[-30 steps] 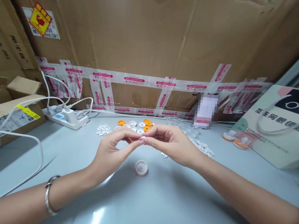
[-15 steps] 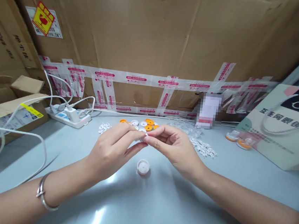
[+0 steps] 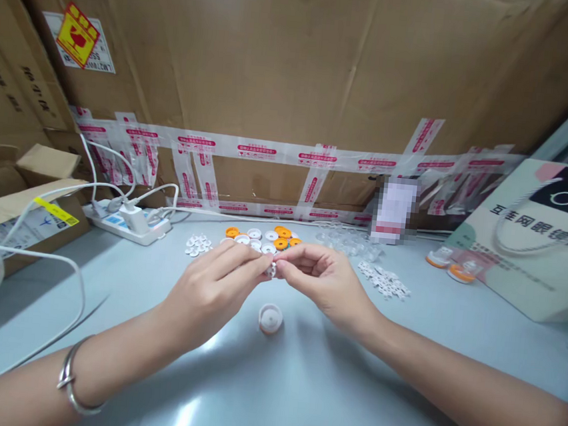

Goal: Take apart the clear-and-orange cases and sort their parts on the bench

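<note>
My left hand [image 3: 221,287] and my right hand [image 3: 330,281] meet fingertip to fingertip above the table, both closed in a pinch. Between them is a small white plastic piece [image 3: 272,270], mostly covered by the fingers. Below the hands a round white cap [image 3: 270,318] with an orange lower edge rests on the table, its hollow side up. Behind the hands lie several white and orange round caps [image 3: 282,243]. A little pile of small white parts [image 3: 197,245] is left of them, and a larger pile of flat white pieces [image 3: 384,281] lies to the right.
Clear plastic pieces [image 3: 349,239] lie at the back. Two orange-based clear parts [image 3: 463,271] stand beside a paper bag [image 3: 537,244] at right. On the left are a power strip [image 3: 137,225], white cables [image 3: 75,263] and an open cardboard box [image 3: 16,227]. A large carton [image 3: 279,58] walls the back.
My left hand has turned so its back faces up more, with its fingers closing over the small white piece. My right hand stays nearly in place, still pinching. The cap has not moved.
</note>
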A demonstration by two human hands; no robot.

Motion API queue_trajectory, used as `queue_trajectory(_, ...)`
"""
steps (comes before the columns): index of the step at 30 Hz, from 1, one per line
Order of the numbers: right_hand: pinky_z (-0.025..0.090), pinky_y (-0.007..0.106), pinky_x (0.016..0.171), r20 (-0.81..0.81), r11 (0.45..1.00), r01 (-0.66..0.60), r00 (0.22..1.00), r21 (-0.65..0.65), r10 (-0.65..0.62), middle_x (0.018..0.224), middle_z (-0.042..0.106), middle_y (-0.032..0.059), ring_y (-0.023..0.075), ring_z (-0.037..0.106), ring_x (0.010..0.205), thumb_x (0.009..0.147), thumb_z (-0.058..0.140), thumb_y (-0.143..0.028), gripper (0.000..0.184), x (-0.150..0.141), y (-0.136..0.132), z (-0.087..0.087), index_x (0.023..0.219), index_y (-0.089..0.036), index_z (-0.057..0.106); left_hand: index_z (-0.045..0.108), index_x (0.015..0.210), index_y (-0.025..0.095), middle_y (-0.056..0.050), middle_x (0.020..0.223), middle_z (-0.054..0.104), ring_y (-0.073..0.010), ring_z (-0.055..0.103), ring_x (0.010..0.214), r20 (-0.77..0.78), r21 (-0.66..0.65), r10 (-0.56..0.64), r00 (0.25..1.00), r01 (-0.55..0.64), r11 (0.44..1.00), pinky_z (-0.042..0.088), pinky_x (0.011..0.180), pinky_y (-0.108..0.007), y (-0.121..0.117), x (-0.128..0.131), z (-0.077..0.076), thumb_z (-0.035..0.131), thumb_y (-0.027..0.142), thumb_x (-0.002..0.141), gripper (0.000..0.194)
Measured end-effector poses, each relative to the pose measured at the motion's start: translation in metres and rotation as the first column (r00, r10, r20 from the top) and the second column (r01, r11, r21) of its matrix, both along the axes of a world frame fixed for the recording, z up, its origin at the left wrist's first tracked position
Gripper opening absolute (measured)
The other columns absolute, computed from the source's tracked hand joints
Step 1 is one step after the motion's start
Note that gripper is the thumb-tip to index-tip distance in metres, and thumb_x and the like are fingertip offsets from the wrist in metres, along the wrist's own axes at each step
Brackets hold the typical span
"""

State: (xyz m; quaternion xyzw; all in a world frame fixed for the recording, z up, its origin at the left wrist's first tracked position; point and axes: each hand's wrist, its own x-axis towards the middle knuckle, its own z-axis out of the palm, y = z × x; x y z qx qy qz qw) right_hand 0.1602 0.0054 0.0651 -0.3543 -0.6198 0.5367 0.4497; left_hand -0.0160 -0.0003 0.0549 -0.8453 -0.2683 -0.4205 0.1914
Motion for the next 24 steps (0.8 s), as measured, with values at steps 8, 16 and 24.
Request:
queue_trajectory(8, 0.052, 0.028, 0.068, 0.172, 0.995, 0.05, 0.983, 0.086, -0.064, 0.072, 0.066, 0.0003, 0.0129, 0.063, 0.069, 0.066, 0.063, -0.02, 0.007, -0.001, 0.001, -0.006, 0.073, -0.017, 0.061, 0.057, 0.093, 0.015, -0.003, 0.08, 0.063, -0.0124, 0.057, 0.07, -0.023, 0.009, -0.001, 1.0, 0.001, 1.0, 0.048, 0.064, -0.025, 0.002, 0.002, -0.011, 0.056, 0.008, 0.079, 0.016)
queue_trajectory(16, 0.051, 0.025, 0.062, 0.167, 0.994, 0.08, 0.982, 0.079, -0.092, 0.066, 0.065, -0.0011, 0.0112, 0.061, 0.062, 0.062, 0.062, -0.017, 0.005, -0.001, 0.005, -0.013, 0.065, -0.016, 0.058, 0.057, 0.094, 0.013, -0.004, 0.081, 0.065, -0.0126, 0.059, 0.072, -0.016, 0.058, -0.012, 1.0, 0.013, 0.998, 0.05, 0.067, -0.024, 0.007, 0.003, -0.021, 0.057, 0.008, 0.078, 0.017)
queue_trajectory(24, 0.05, 0.024, 0.063, 0.074, 0.996, 0.083, 0.994, -0.017, -0.082, 0.067, 0.065, -0.0013, 0.0113, 0.061, 0.063, 0.061, 0.066, -0.019, 0.009, -0.001, 0.013, -0.028, 0.065, -0.016, 0.058, 0.055, 0.103, 0.011, -0.007, 0.089, 0.064, -0.0154, 0.059, 0.081, -0.113, 0.03, -0.048, 0.992, 0.051, 0.998, 0.05, 0.072, -0.027, 0.01, -0.002, -0.033, 0.056, 0.008, 0.079, 0.024)
